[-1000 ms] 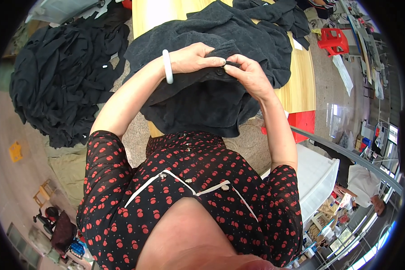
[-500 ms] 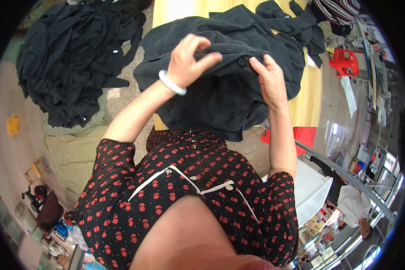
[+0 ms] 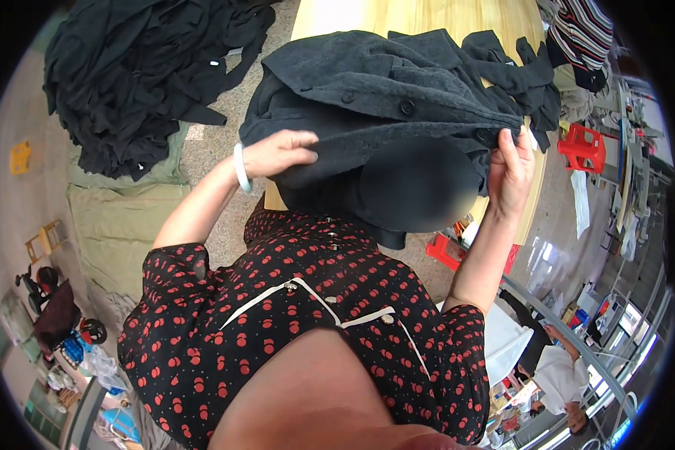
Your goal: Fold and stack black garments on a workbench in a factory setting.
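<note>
A dark grey buttoned cardigan lies spread over the near end of a pale wooden table. Round dark buttons show along one of its front edges; the other front edge is stretched sideways between my hands. My right hand pinches that edge at its right end, thumb against fingers. Toward the left end, my left hand, with a pale bangle at the wrist, has its fingers bent together over the fabric. Below the stretched edge, a round dark patch of the picture is blurred.
A large heap of black garments lies to the left, beside a green cloth on the floor. Red stools stand to the right of the table. A striped garment is at the far right. Another person is at the lower right.
My hands have moved apart, the left one down and leftward, the right one rightward. The cardigan's front edge is now drawn out straight and a row of buttons shows.
</note>
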